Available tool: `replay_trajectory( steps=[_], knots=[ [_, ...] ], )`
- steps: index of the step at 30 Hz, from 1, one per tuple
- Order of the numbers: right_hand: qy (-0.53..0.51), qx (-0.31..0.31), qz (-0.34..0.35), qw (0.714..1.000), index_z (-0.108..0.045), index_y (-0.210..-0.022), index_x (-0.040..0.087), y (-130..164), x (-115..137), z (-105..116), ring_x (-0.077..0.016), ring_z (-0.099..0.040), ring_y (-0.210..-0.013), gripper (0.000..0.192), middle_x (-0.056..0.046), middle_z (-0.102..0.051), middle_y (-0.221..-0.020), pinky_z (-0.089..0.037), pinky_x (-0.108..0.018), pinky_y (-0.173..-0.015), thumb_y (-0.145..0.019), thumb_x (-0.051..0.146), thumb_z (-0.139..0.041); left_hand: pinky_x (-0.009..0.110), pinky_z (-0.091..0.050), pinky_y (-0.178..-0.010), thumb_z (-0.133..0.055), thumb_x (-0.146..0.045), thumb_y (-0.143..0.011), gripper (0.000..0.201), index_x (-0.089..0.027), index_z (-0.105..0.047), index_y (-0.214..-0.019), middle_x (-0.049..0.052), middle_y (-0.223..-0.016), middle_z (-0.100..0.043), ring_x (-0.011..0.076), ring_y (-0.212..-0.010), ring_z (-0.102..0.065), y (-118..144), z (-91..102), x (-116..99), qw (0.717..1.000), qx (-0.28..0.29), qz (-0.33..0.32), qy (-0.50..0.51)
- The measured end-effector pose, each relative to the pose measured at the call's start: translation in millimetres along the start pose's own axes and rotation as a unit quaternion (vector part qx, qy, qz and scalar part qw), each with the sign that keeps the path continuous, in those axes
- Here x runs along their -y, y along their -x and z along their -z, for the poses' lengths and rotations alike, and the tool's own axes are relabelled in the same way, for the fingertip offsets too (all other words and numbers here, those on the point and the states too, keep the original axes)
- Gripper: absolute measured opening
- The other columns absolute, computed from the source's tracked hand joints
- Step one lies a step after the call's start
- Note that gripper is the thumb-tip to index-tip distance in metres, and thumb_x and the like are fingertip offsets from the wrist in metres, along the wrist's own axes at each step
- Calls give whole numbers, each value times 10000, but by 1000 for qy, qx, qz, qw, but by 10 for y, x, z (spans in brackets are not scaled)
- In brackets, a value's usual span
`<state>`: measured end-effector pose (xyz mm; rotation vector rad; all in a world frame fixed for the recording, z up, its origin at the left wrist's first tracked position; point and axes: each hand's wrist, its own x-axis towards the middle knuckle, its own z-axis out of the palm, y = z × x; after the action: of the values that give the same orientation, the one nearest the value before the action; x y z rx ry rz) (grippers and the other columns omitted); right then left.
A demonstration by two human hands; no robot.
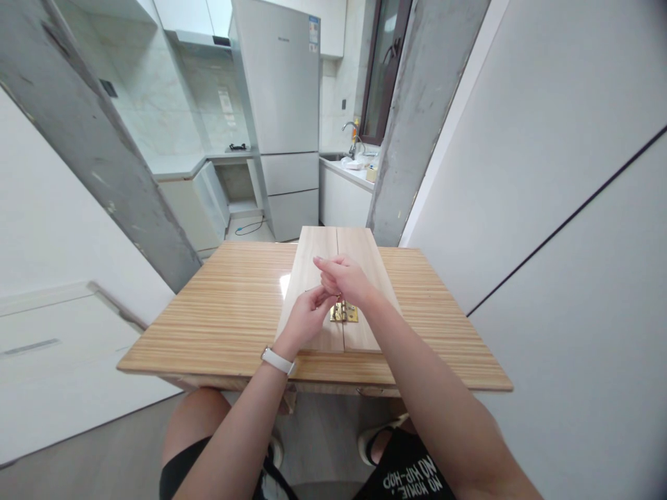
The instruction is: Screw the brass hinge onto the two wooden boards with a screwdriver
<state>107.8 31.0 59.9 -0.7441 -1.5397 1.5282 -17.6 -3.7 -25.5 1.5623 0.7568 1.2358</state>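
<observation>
Two pale wooden boards lie side by side, the left board point(315, 243) and the right board point(359, 243), with a thin seam between them. A brass hinge point(344, 312) lies across that seam near their close end. My left hand point(311, 312) is pinched closed at the hinge's left upper edge; whatever its fingertips hold is too small to name. Just above it, my right hand point(341, 276) is curled closed, thumb pointing left, close to my left fingertips. What the right fingers grip is hidden.
The boards rest on a striped wooden table point(229, 305). Beyond it stand a silver refrigerator point(286, 90), a sink with a faucet point(353, 132), and a kitchen counter point(177, 165). A white panelled surface point(521, 173) rises at the right.
</observation>
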Motion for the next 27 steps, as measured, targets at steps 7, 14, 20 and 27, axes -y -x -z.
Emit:
replay_trajectory(
  steps=[7, 14, 20, 27],
  knots=[
    [111, -396, 115, 904, -296, -528, 252, 37, -161, -278, -110, -268, -467, 630, 39, -293, -474, -180, -320, -449, -959, 654, -520, 355, -563, -946, -625, -196, -927, 253, -151, -726, -1154, 114, -1156, -770, 238, -1033, -719, 22, -57, 34, 999, -5, -13, -52],
    [119, -375, 101, 914, -359, -542, 234, 73, -188, -401, -120, -328, -501, 581, 27, -360, -502, -255, -309, -483, -982, 575, -524, 339, -570, -855, -603, -119, -873, 250, -134, -747, -1077, 102, -1076, -791, 240, -950, -717, 79, -50, 13, 991, -53, -18, -121],
    [75, 0, 51, 996, -596, -577, 175, 64, 46, -30, -112, -507, -503, 479, -5, -592, -553, -373, -246, -489, -884, 530, -693, 376, -568, -917, -634, -331, -968, 252, -147, -750, -1095, 115, -1095, -786, 263, -1029, -726, 67, 16, -19, 996, -11, 6, -87],
    [24, 107, -13, 994, -365, -432, 222, 18, 76, 42, -61, -246, -348, 665, 69, -322, -369, -152, -258, -382, -905, 586, -657, 382, -556, -946, -601, -353, -994, 274, -142, -731, -1112, 113, -1098, -779, 255, -1038, -714, 51, 18, 5, 998, 14, 5, -69]
  ],
)
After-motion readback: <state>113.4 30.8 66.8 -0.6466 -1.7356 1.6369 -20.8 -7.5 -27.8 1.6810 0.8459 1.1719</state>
